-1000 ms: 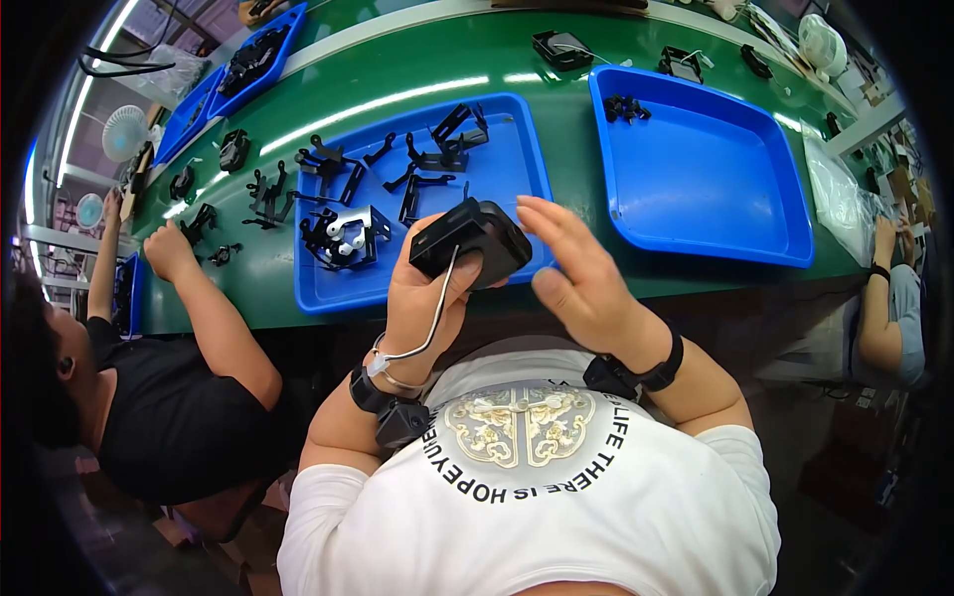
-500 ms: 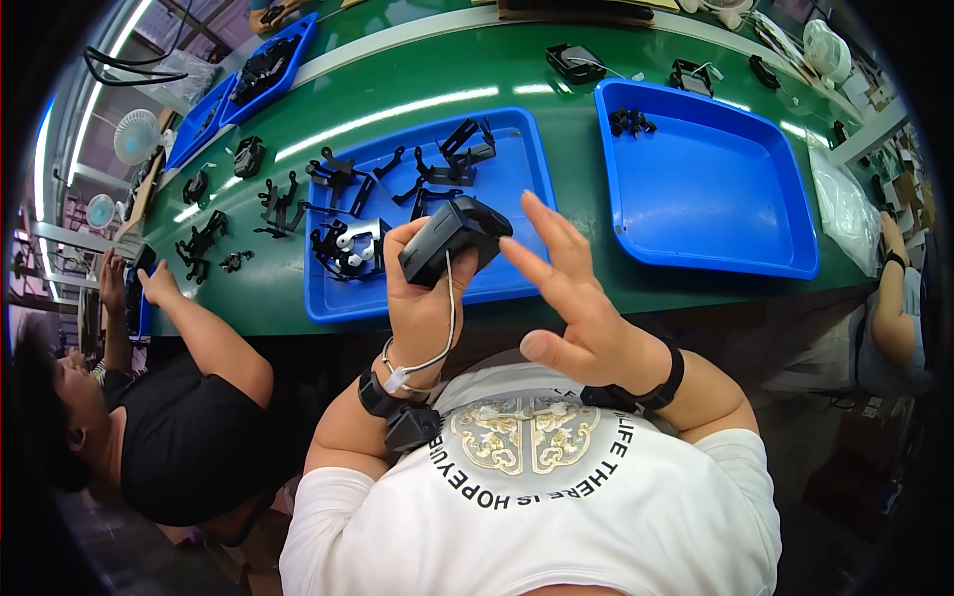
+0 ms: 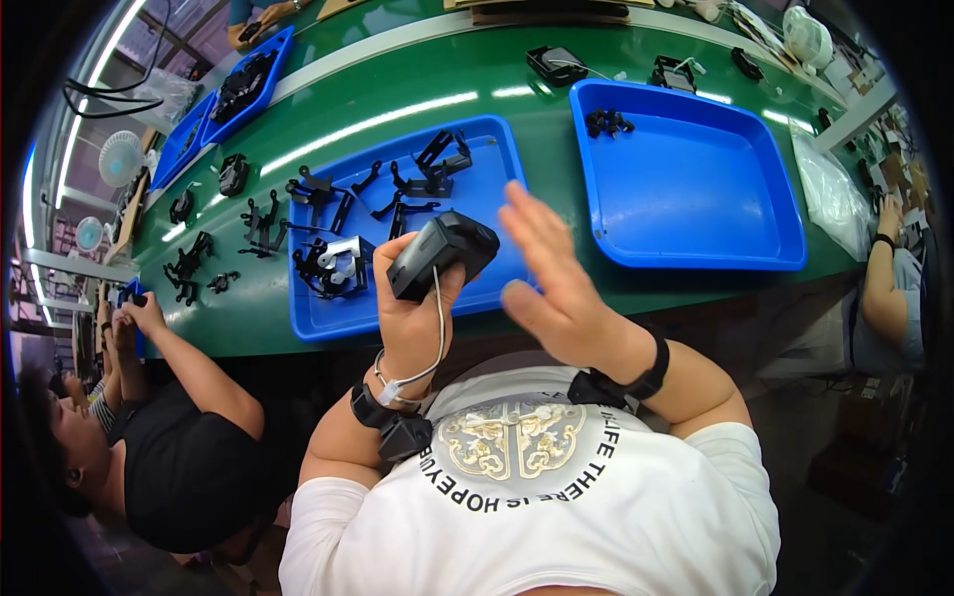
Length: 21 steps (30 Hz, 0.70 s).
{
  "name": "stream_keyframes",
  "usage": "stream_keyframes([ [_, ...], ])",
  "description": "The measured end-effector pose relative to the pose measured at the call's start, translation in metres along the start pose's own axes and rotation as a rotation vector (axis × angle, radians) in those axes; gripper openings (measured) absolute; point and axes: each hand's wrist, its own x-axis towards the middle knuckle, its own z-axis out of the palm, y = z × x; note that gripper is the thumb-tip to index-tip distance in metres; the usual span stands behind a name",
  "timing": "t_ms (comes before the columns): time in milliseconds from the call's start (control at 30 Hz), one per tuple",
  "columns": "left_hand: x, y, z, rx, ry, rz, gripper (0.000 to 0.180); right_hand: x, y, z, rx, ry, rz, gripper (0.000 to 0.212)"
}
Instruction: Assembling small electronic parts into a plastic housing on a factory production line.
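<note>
My left hand (image 3: 410,331) is closed around a black boxy plastic housing (image 3: 437,260) with rounded edges, held tilted above the near edge of a blue tray. A thin white cable (image 3: 440,328) runs from the housing down past my wrist, with a small white connector at its end. My right hand (image 3: 558,298) is just to the right of the housing, apart from it. Its fingers are stretched out and it holds nothing. Behind the housing, the blue tray (image 3: 482,310) carries several black brackets (image 3: 400,184) and a silver-and-black part (image 3: 343,263).
Another blue tray (image 3: 696,256) at right holds small black parts (image 3: 608,122). Black brackets (image 3: 189,266) and housings (image 3: 556,66) lie on the green table (image 3: 397,84). A plastic bag (image 3: 833,194) lies at the right. A co-worker (image 3: 189,447) sits close on the left; another's arm (image 3: 884,288) shows at right.
My right hand's fingers have come from spread to closer together, and its fingertips have drawn away from the housing. My left hand keeps its hold. The whole view has shifted slightly.
</note>
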Motion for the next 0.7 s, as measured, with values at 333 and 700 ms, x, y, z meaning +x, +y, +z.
stream_keyframes([
  [333, 0.003, -0.011, -0.008, 0.218, 0.043, 0.067, 0.039, 0.001, -0.006, 0.001, 0.112, -0.045, -0.008, 0.070],
  [700, 0.001, -0.011, -0.011, 0.217, -0.006, 0.019, 0.037, 0.000, -0.001, -0.007, 0.084, -0.059, -0.030, 0.065],
])
